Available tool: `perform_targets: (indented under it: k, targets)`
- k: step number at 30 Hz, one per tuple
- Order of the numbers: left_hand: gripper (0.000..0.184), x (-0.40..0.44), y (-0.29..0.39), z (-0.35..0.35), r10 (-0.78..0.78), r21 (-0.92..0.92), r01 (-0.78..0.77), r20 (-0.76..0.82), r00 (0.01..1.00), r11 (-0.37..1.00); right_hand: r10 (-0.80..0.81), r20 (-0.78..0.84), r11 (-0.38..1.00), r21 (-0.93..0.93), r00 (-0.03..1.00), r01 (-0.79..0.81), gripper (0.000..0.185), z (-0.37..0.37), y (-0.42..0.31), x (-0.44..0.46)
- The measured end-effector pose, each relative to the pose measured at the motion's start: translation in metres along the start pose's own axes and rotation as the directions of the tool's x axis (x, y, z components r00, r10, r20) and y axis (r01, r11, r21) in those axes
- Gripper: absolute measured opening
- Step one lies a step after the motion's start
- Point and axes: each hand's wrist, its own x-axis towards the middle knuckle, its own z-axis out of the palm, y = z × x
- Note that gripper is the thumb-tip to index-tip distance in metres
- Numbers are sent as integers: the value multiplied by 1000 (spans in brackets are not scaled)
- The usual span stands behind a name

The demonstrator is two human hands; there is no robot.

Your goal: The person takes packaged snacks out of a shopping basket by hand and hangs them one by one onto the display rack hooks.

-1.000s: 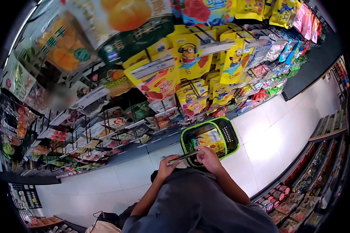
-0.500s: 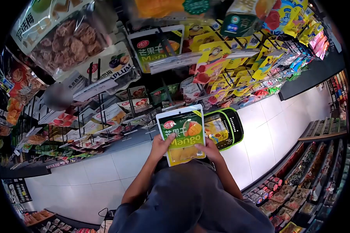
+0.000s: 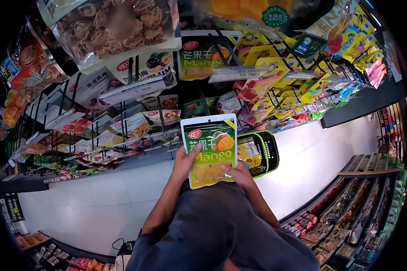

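Note:
A green and yellow bag of dried mango [image 3: 210,153] with a white border is held upright in front of my body, its printed front facing me. My left hand [image 3: 184,161] grips its left edge, thumb on the front. On the lower right edge my right hand [image 3: 238,173] holds it, with the thumb over the clear window where yellow pieces show. The other fingers of both hands are hidden behind the bag. Just behind it on the floor is a black shopping basket [image 3: 271,153] with a green rim, holding yellow packages [image 3: 251,154].
Ahead, a rack carries hanging snack bags, among them a similar mango bag [image 3: 199,61], a large bag of dried plums [image 3: 113,31] and yellow packets [image 3: 276,74]. Price tags [image 3: 133,90] stick out on hooks. Low shelves [image 3: 348,212] stand at the right over a tiled floor [image 3: 99,194].
The view has shifted, so the rack's bags appear further right. The mango bag is now tilted more squarely toward me, its print more legible. Both hands keep their hold.

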Motion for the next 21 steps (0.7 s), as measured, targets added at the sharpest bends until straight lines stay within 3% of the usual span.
perform_targets:
  k: [4, 7, 11, 14, 17, 21]
  targets:
    - [24, 2, 7, 6, -13, -97, 6, -67, 998, 995, 10, 28, 996, 89, 1000, -12, 31, -2, -10, 13]
    - [24, 6, 11, 11, 41, -80, -49, -108, 993, 996, 48, 180, 998, 32, 983, -54, 34, -14, -26, 24]
    - [24, 15, 23, 23, 85, -9, -87, -108, 991, 996, 28, 174, 999, 19, 984, -32, 36, -16, -45, 30]
    - [25, 24, 40, 36, 182, 97, -173, -98, 978, 980, -11, 163, 1000, 5, 987, 10, 36, -22, -49, 36]
    - [37, 34, 75, 57, 407, 116, -400, -46, 912, 909, -72, 156, 993, -80, 985, 85, 33, -30, -55, 44]
    - [32, 47, 104, 79, 475, 208, -441, -162, 865, 873, -155, 160, 961, -206, 975, 187, 30, -33, -67, 52]
